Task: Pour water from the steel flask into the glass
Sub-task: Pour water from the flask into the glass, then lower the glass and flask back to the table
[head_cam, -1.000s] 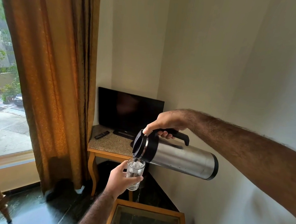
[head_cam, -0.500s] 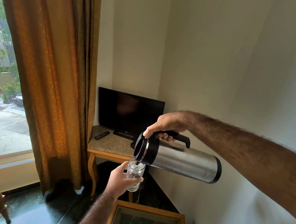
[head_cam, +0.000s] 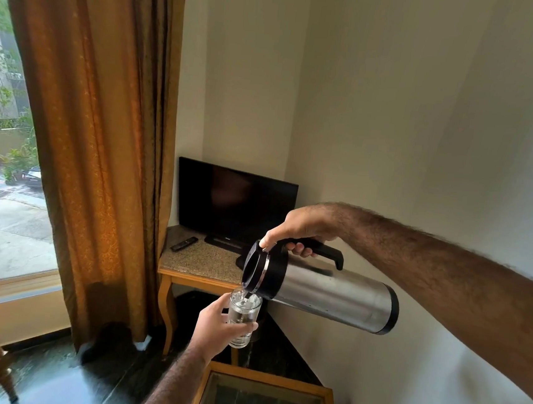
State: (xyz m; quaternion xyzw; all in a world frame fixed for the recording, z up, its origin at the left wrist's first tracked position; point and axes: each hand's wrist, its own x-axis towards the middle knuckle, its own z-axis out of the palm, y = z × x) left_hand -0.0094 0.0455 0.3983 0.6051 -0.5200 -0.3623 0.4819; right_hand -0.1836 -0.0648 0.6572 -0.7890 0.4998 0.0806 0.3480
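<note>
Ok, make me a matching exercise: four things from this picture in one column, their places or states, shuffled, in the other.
1. steel flask
2. glass
3. remote control
4. television

A. upright in the left hand
B. lying flat on the corner table
C. tipped nearly level, held by the right hand
D. standing, screen dark

Pairs: 1-C, 2-A, 3-B, 4-D

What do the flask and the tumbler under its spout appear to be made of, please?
Flask: brushed steel body by its dull grey sheen; the collar, lid and handle look like black plastic. Tumbler: clear, probably glass, since water and fingers show through it.
</note>
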